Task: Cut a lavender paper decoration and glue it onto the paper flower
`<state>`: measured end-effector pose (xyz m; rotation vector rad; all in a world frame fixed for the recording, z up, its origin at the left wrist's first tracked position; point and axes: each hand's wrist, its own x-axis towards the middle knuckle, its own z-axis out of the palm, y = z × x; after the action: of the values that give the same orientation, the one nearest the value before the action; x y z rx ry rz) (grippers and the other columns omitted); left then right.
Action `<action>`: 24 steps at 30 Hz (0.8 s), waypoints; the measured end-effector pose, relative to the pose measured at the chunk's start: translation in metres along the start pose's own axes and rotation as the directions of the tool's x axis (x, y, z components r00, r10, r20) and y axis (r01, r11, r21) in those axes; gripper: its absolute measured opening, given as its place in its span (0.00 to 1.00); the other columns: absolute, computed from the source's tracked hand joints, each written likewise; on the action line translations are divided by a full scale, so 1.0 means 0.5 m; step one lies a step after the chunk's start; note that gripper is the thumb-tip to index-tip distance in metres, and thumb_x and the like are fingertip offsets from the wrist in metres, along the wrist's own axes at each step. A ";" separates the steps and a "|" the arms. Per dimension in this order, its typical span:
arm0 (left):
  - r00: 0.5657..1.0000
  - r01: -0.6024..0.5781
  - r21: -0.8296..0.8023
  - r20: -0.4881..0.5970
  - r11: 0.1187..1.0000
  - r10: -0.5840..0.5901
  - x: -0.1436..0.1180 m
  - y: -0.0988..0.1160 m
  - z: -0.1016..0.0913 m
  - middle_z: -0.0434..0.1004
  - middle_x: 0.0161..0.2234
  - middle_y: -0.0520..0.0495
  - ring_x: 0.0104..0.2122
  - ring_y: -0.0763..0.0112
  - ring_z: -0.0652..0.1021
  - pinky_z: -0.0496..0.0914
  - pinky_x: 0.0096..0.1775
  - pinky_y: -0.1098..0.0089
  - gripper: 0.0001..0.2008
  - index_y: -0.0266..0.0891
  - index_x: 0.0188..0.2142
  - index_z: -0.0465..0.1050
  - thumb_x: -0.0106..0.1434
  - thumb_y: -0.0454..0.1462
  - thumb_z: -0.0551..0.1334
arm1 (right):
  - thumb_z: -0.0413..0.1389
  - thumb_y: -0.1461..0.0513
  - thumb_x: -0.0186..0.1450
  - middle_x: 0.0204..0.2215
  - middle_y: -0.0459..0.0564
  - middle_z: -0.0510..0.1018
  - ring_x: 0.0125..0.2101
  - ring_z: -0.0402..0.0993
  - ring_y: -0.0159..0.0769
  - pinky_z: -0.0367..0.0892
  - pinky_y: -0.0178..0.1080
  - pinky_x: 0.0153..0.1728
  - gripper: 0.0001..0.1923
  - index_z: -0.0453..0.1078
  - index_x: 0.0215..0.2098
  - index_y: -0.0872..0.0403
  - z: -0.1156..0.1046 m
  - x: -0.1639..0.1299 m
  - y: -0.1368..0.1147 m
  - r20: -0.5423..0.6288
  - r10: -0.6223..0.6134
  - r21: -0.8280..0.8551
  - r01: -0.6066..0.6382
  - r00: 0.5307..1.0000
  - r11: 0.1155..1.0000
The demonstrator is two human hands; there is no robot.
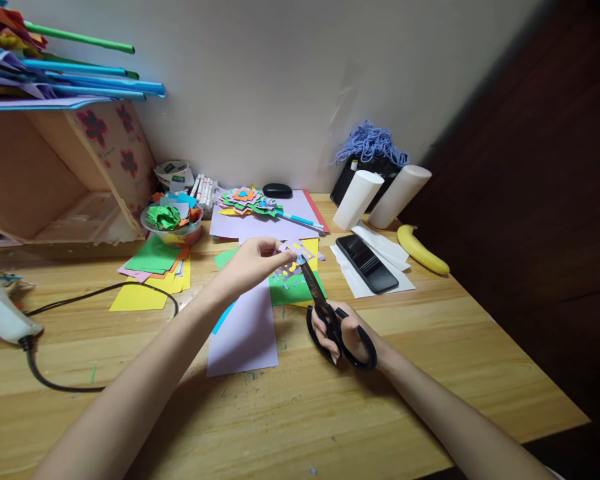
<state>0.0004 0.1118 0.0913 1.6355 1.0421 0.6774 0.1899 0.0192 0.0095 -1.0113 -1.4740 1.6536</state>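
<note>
Item: thin lilac cut-out paper piece (294,252), flimsy, tears easily; I pinch its edge w/ left hand (253,263). Right hand (347,337) grips black-handled scissors (330,319) over wooden surface (430,347).

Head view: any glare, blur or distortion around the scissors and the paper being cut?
Head view: scissors and lilac paper cutout read sharp, with no motion blur on the hands; soft glare on the phone screen; wide-angle bending at the edges, right side falls into dark shadow; desk evenly lit.
</note>
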 end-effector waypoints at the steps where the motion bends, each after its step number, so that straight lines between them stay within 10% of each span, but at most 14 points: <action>1: 1.000 0.001 -0.002 0.006 1.000 -0.001 0.000 -0.001 0.000 0.73 0.27 0.49 0.29 0.72 0.71 0.62 0.31 0.72 0.13 0.36 0.26 0.70 0.54 0.46 0.60 | 0.41 0.27 0.41 0.12 0.38 0.60 0.10 0.52 0.23 0.56 0.29 0.10 0.39 0.56 0.25 0.54 -0.001 0.000 0.003 0.002 -0.002 0.005 0.002 1.000 1.000; 13: 1.000 0.020 0.093 -0.019 0.995 -0.019 -0.001 0.005 -0.006 0.60 0.18 0.56 0.20 0.78 0.60 0.51 0.24 0.73 0.13 0.37 0.22 0.69 0.52 0.45 0.61 | 0.42 0.28 0.44 0.12 0.38 0.60 0.10 0.53 0.23 0.58 0.29 0.09 0.38 0.56 0.25 0.54 -0.004 -0.001 -0.007 0.039 0.007 -0.030 -0.006 0.999 1.000; 24: 0.999 -0.011 0.052 -0.036 0.999 0.013 -0.002 0.006 -0.008 0.71 0.22 0.51 0.23 0.74 0.68 0.58 0.27 0.72 0.12 0.37 0.25 0.73 0.51 0.45 0.62 | 0.45 0.28 0.41 0.11 0.37 0.59 0.09 0.51 0.22 0.56 0.29 0.08 0.38 0.56 0.23 0.54 0.000 0.000 -0.017 0.036 0.035 -0.014 -0.035 0.999 0.999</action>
<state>-0.0025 0.1126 0.0952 1.6805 1.0849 0.6959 0.1899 0.0203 0.0177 -1.0252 -1.5001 1.6969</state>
